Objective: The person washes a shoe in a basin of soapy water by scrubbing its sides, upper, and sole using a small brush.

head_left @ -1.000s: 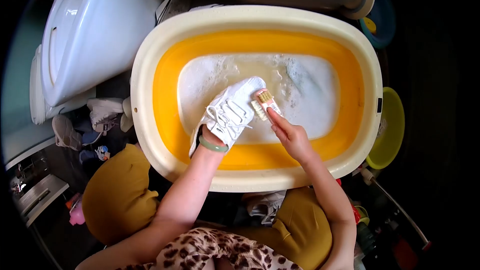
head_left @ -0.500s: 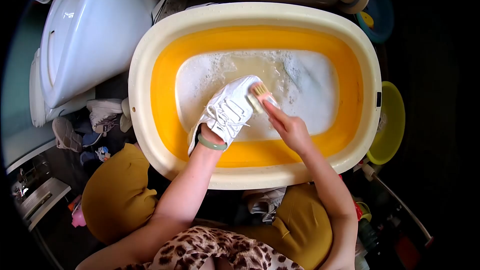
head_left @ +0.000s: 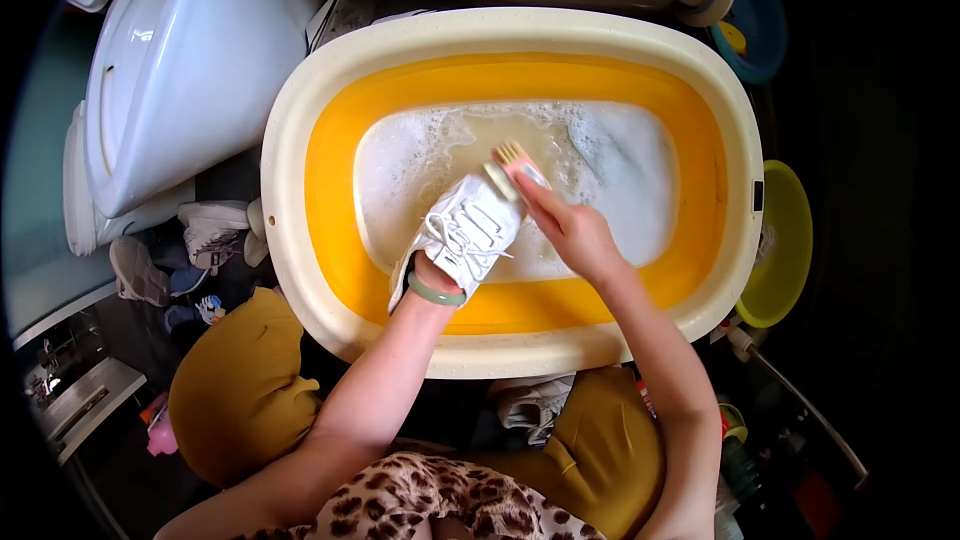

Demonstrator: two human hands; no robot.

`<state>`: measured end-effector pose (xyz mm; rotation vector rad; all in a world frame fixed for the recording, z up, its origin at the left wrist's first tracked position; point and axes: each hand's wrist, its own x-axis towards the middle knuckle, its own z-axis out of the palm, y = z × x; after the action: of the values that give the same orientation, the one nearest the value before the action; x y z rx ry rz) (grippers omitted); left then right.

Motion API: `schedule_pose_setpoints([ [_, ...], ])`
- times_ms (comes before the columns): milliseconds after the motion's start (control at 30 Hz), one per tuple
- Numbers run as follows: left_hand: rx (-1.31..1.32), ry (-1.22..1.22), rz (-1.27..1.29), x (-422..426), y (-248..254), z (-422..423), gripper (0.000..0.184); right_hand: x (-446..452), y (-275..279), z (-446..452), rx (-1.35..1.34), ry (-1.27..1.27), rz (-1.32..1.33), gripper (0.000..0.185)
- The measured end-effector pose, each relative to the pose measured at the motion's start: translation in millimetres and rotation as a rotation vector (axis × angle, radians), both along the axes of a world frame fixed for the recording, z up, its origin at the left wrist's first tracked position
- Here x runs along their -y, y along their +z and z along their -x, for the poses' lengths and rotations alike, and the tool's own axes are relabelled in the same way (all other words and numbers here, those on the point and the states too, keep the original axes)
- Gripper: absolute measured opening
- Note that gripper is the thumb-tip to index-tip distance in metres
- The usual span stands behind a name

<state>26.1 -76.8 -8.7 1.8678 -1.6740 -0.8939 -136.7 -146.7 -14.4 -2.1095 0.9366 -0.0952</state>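
Observation:
A white lace-up sneaker (head_left: 478,223) is held toe-up over the soapy water (head_left: 630,180), tilted to the right. My left hand (head_left: 431,272) is pushed into its opening, so the fingers are hidden; a green bangle (head_left: 436,291) circles the wrist. My right hand (head_left: 588,242) is closed around a pink scrubbing brush (head_left: 530,172) with pale bristles. The brush is at the sneaker's toe, slightly blurred. Both hands are above a cream-rimmed, yellow-walled basin (head_left: 520,328) holding foamy, cloudy water.
Several shoes (head_left: 140,270) lie on the floor at the left, below a white ceramic fixture (head_left: 190,70). Another sneaker (head_left: 535,405) sits between the knees, against the basin's near side. A lime-green bowl (head_left: 785,250) and a blue basin (head_left: 755,25) stand at the right.
The sneaker has moved slightly right and down, its toe now lower. The brush has shifted left and up to the tip of the toe, still in my right hand.

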Motion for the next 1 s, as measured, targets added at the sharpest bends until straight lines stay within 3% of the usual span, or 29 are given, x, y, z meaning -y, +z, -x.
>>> schedule_pose_setpoints([
  [33, -0.133, 0.160, 0.279, -0.8, 5.9, 12.2, 0.037, 7.3, -0.4, -13.6, 0.070, -0.024, 0.003, 0.037],
  [200, 0.225, -0.060, 0.063, 4.9, 4.8, -4.0, 0.035, -12.6, -11.4, 17.7, 0.131, -0.064, -0.039, 0.040],
  [267, -0.340, 0.204, 0.086, 1.3, 4.3, -3.6, 0.031, -20.2, -18.4, 33.9, 0.214, -0.103, -0.106, 0.041],
  [400, -0.400, 0.280, 0.119, 1.1, 17.7, 8.2, 0.026, -5.5, -3.7, 15.6, 0.058, -0.056, -0.150, 0.040],
  [433, 0.294, -0.008, 0.219, -2.0, 5.5, 5.7, 0.025, 5.0, 0.5, -0.9, 0.028, -0.016, -0.105, 0.040],
  [533, 0.527, -0.207, 0.033, 0.3, 19.1, 1.6, 0.023, 10.4, 4.0, -14.8, 0.063, -0.034, -0.077, 0.038],
  [567, 0.102, 0.047, 0.238, 3.1, 0.7, 4.2, 0.028, 3.2, 1.9, -4.0, 0.057, -0.039, -0.062, 0.038],
  [600, 0.104, 0.050, 0.243, 5.0, 6.7, 3.0, 0.028, -4.8, -1.7, 6.7, 0.052, -0.040, -0.050, 0.039],
  [667, -0.317, 0.225, 0.056, 2.3, 15.5, -1.0, 0.034, -24.5, -7.5, 30.5, 0.154, -0.071, -0.026, 0.039],
  [733, -0.203, 0.128, 0.146, -7.0, 2.9, 0.7, 0.038, -32.8, -14.8, 42.5, 0.245, -0.105, -0.028, 0.039],
  [767, -0.625, 0.322, 0.022, -6.2, 10.9, 6.3, 0.034, -24.1, -7.0, 33.2, 0.162, -0.075, -0.057, 0.039],
  [833, -0.066, 0.160, 0.149, 0.5, 14.1, 7.7, 0.025, -1.0, 6.2, 5.6, -0.067, 0.016, -0.071, 0.040],
  [867, -0.061, 0.152, 0.151, 0.6, 15.4, 4.4, 0.025, 5.7, 7.6, -7.2, -0.061, 0.009, -0.069, 0.040],
  [933, 0.406, -0.164, 0.048, 2.8, 15.9, -0.4, 0.021, 15.2, 10.3, -19.2, -0.103, 0.007, -0.094, 0.041],
  [1000, 0.342, -0.119, 0.124, 4.2, 0.6, 0.2, 0.022, 1.6, 0.0, 3.6, -0.022, -0.023, -0.073, 0.041],
])
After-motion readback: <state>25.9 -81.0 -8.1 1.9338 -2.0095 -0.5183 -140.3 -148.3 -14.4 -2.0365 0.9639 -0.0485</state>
